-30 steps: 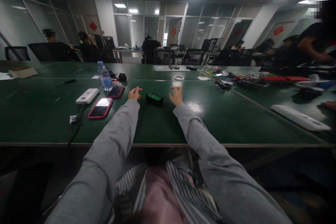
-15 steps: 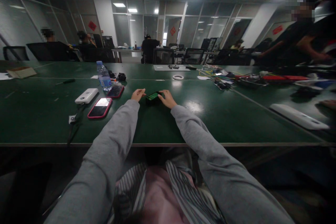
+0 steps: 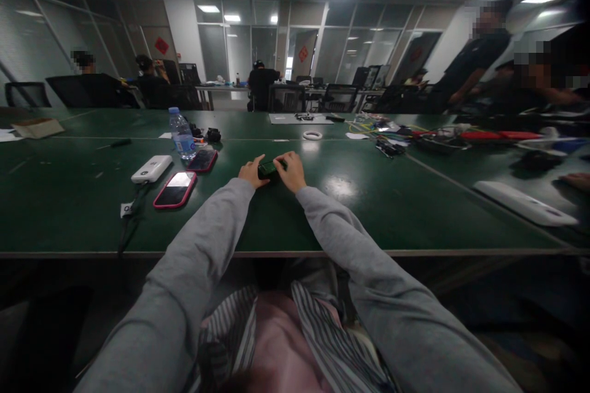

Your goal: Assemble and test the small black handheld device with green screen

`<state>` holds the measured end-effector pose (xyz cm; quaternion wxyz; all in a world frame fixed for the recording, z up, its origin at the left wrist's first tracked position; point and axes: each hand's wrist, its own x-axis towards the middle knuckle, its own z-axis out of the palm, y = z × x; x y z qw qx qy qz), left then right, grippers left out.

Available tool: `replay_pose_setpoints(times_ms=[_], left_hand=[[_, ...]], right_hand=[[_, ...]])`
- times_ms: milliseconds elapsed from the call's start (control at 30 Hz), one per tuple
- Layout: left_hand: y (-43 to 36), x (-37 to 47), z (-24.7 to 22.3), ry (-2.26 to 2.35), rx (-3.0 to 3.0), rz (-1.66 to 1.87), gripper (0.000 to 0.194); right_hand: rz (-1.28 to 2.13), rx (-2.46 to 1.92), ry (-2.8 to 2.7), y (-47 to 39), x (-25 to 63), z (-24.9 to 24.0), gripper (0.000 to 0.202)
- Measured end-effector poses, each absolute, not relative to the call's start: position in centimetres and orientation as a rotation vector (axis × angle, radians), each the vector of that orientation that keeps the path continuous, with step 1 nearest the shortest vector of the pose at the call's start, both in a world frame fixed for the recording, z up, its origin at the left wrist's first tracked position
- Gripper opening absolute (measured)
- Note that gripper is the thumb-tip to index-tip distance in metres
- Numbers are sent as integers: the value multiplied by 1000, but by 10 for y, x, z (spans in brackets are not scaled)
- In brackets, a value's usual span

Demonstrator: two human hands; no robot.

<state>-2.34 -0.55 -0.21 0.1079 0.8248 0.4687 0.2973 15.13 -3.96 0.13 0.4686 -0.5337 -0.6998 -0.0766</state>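
Note:
A small dark box with a green circuit-like face sits on the green table, between my two hands. My left hand grips its left side, the thumb along the near edge and the fingers behind. From the right, my right hand reaches over the box, its thumb and fingertips pinched together at the right end of the green face. Whatever those fingertips pinch is too small to make out.
To the left are a water bottle, two phones and a white device with a cable. Beyond lies a white ring. Tangled wires and a long white device are at the right. People are in the background.
My left hand has moved right and taken hold of the box. My right hand has shifted slightly left, its fingers now closed over the green face. A standing person at the right has moved left.

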Motion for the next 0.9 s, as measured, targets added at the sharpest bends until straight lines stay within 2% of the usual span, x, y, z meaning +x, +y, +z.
replay_pose_setpoints(times_ms=[200, 433, 667, 900], left_hand=[[-11, -20, 4, 1183, 2402, 1138, 87], [-15, -18, 6, 1153, 2459, 1154, 77], [-17, -18, 6, 1174, 2513, 1136, 77], [-21, -16, 13, 1218, 2298, 1233, 74]], right_hand=[[-130, -1284, -1824, -44, 135, -2, 26], [-177, -1312, -1911, -42, 139, -7, 22], [-136, -1294, -1918, -40, 139, -7, 21], [-74, -1242, -1812, -38, 142, -4, 24]])
